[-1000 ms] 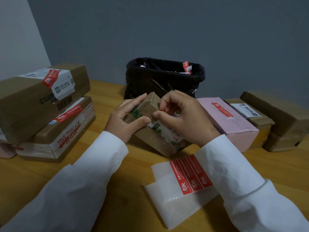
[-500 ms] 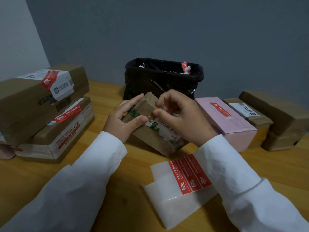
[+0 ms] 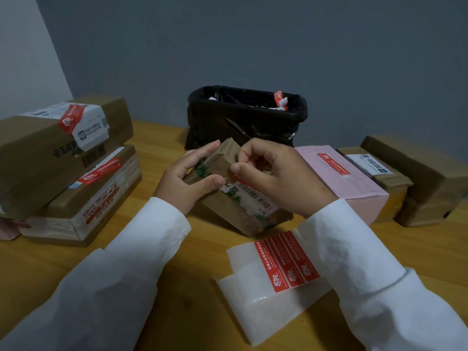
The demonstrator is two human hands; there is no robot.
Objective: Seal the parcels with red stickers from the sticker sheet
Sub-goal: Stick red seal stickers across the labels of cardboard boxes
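Nearest the camera, two white sleeves reach forward over the wooden table. Just beside the right sleeve lies the sticker sheet, a pale waxy backing with three red stickers side by side at its right end, partly covered by the cuff. Beyond it, in the middle of the table, a small brown parcel sits tilted, its near end on the table and its far end lifted. The left hand grips the raised end, fingers laid along the far side and thumb pressed on the top face beside the barcode label. The right hand has its fingers curled over the same top face, thumb and forefinger pinching a small piece at the parcel's edge; a scrap of red shows just under the thumb, though whether that is the piece it holds cannot be told. To the left, two larger brown boxes are stacked, each with a red sticker across its top. To the right stand a pink box carrying a red sticker, then a brown box with a white label, then two more brown boxes stacked at the far edge. Farthest back, against the grey wall, a bin lined with a black bag holds scraps of white and red paper.
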